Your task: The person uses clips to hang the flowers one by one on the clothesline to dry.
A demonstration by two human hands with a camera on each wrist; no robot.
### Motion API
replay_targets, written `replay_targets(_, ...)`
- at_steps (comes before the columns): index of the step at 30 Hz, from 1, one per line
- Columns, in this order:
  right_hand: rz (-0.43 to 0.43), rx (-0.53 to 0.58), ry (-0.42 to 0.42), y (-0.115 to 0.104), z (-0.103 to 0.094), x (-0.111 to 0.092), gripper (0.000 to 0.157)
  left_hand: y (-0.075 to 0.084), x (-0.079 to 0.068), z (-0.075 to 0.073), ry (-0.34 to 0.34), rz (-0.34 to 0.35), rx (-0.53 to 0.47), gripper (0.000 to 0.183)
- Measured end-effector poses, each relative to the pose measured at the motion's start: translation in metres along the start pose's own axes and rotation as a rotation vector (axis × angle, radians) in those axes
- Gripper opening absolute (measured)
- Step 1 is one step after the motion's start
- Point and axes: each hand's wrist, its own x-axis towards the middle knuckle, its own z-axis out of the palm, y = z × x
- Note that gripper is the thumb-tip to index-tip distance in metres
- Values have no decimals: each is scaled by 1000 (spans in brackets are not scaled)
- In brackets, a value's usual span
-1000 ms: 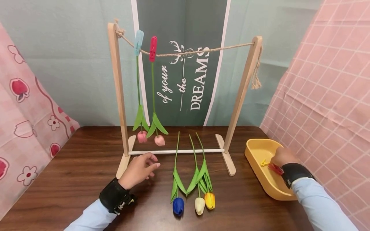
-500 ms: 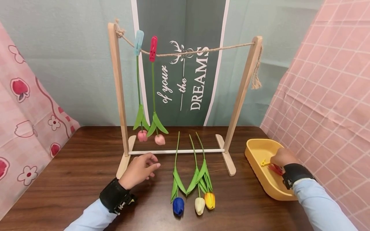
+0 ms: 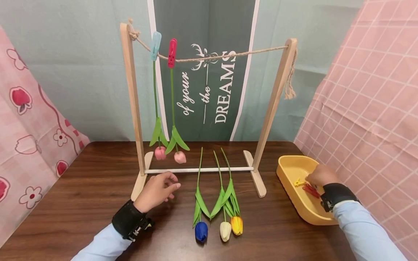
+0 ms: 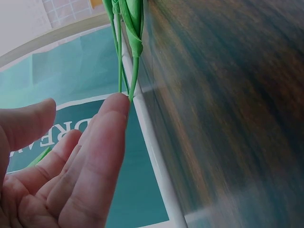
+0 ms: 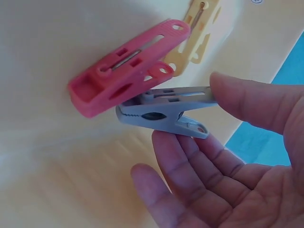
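In the tray at the right, my right hand [image 3: 323, 175] pinches a grey-blue clothespin [image 5: 176, 126] by its handle ends, thumb above and fingers beneath. A red clothespin [image 5: 116, 71] lies against its nose, with a yellow clothespin [image 5: 195, 33] just behind. My left hand [image 3: 158, 191] holds nothing; its fingers are loosely bent over the table near the rack's white bottom bar [image 3: 199, 170]. To its right lie a blue tulip [image 3: 201, 232], a white tulip [image 3: 225, 231] and a yellow tulip [image 3: 236, 225], stems pointing away from me.
A wooden rack [image 3: 274, 105] carries a rope [image 3: 248, 53]. From it two pink tulips [image 3: 180, 157] hang head down, under a light blue clothespin [image 3: 156, 45] and a red one. The yellow tray [image 3: 294, 203] stands beside a pink checked cloth [image 3: 369, 119].
My right hand has shifted slightly to the right in the tray, and more of the red clothespin shows. The left hand stays in place. The head view has tilted a little.
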Motion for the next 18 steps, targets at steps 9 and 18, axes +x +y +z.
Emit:
replay_targets(9,-64,13,42,-7,-5,-6,40,3,-1,-2,-1,4,-1,18)
replay_targets(18,-137,23,131,-25,-23,-19,42,4,3,0,0,21,-3,18)
